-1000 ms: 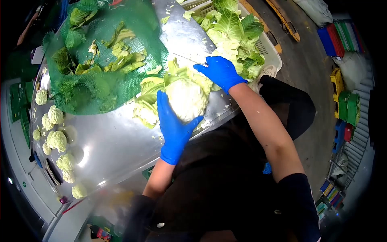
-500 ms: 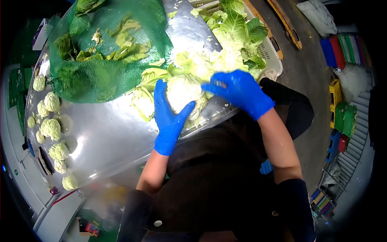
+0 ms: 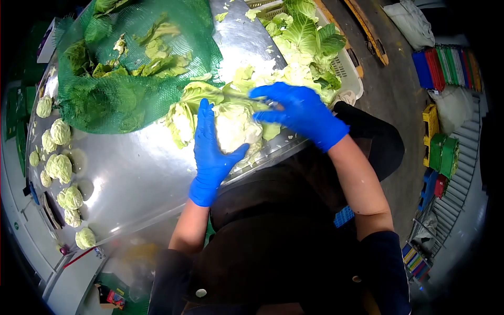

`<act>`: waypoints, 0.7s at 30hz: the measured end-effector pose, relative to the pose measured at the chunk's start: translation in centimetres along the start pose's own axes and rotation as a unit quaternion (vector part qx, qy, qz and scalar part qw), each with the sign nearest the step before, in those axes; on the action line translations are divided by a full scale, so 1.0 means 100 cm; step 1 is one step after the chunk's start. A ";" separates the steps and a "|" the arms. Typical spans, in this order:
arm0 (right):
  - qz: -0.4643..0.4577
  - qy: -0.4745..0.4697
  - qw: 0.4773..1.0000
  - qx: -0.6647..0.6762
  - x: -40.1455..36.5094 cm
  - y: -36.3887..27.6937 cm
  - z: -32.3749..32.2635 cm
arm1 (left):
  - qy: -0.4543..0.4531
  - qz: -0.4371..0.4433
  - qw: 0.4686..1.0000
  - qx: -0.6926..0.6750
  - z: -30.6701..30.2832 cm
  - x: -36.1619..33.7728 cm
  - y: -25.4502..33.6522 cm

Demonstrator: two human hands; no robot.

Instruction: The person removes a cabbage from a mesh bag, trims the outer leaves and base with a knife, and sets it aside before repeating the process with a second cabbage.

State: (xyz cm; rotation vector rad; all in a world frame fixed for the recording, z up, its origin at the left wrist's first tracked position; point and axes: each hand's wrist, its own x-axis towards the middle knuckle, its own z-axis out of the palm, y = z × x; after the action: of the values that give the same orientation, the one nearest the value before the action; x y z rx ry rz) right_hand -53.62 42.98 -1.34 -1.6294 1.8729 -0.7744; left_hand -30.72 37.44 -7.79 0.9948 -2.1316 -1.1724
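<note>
Gripping the cauliflower (image 3: 234, 126) from its left side, your left hand (image 3: 211, 152) is clamped on it, thumb hooked round the near edge, much as it was a second ago. Your right hand (image 3: 300, 111) is the one that has moved. It was out past the cauliflower with a thin blade showing, and now it lies curled over the cauliflower's top right, touching the outer leaves (image 3: 181, 118). It is too blurred to tell whether it grips a blade or a leaf.

The cauliflower sits at the near edge of the worktop (image 3: 142, 178), leaves still on its left side, so the stripping looks only partly done. Beyond it lie the net sack (image 3: 131, 68) of leaves and the crate (image 3: 350, 68). Bare heads (image 3: 58, 168) line the far left.
</note>
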 end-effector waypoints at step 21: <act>0.097 -0.051 0.967 0.230 -0.001 0.022 0.070 | 0.077 -0.094 0.989 0.081 -0.015 -0.021 0.009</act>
State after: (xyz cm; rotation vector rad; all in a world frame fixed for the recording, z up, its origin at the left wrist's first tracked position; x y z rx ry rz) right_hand -50.07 42.83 -7.81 -1.1551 1.6003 -0.9361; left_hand -28.74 38.66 -6.47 1.3405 -2.0698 -0.9815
